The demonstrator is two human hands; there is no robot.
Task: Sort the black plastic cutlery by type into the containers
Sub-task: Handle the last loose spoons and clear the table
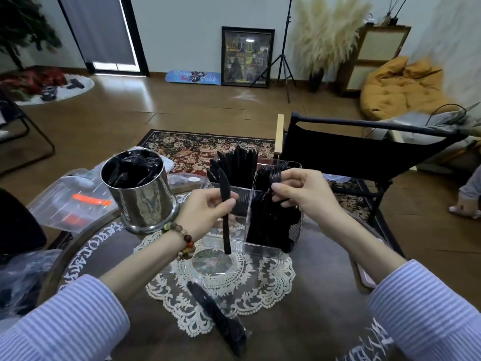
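Observation:
My left hand pinches a black plastic knife upright, blade up, in front of the clear divided container. My right hand holds a black fork by its neck, tines up, above the container's right side. The back left compartment holds several black knives. Forks fill the right compartments. A wrapped pack of black cutlery lies on the lace doily near me.
A steel can stuffed with black plastic wrappers stands to the left. Clear zip bags lie beyond it. A lace doily covers the round table's centre. A black folding chair stands behind the container.

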